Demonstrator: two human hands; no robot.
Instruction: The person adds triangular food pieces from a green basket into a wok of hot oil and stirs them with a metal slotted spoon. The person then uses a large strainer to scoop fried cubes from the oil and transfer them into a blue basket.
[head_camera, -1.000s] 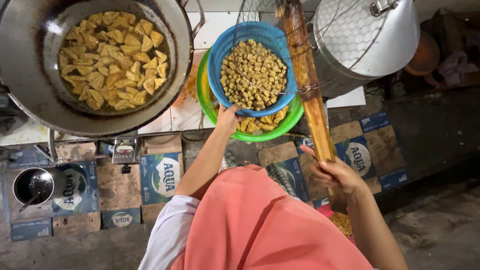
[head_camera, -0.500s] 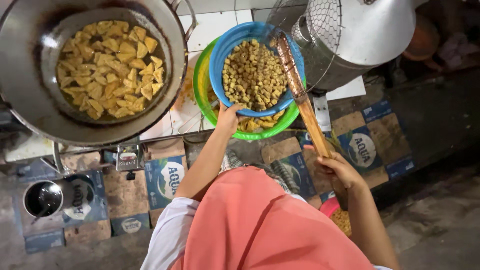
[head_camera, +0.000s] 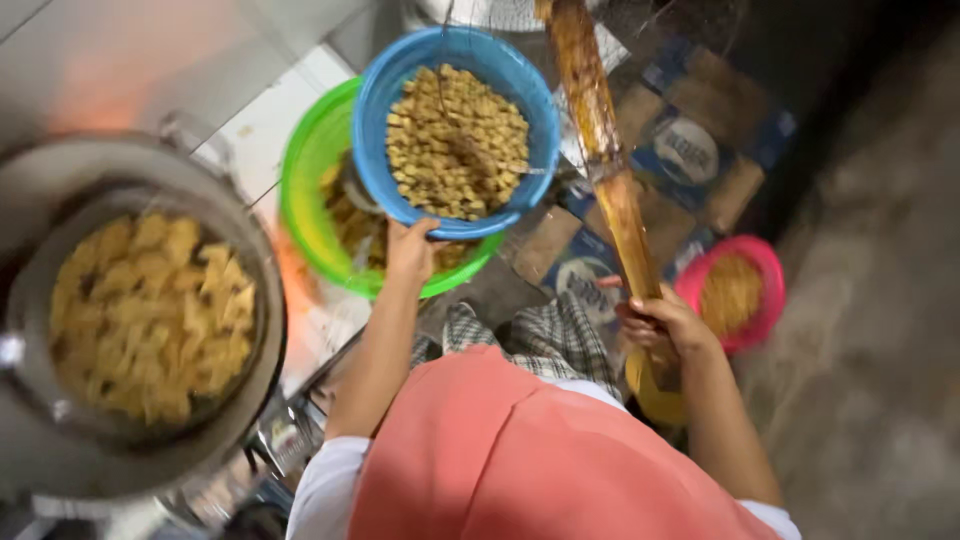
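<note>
Over green basin (head_camera: 310, 200), blue basin (head_camera: 455, 130) now gripped at rim by left hand (head_camera: 410, 250); wooden handle (head_camera: 605, 150) clasped by right hand (head_camera: 665, 325), skimmer apparently lifted clear since earlier.

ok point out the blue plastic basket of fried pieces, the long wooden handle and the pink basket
blue plastic basket of fried pieces (head_camera: 385, 190), head view, on its left rim
long wooden handle (head_camera: 600, 130), head view, on the shaft's upper part
pink basket (head_camera: 765, 265), head view, on its right rim
</note>
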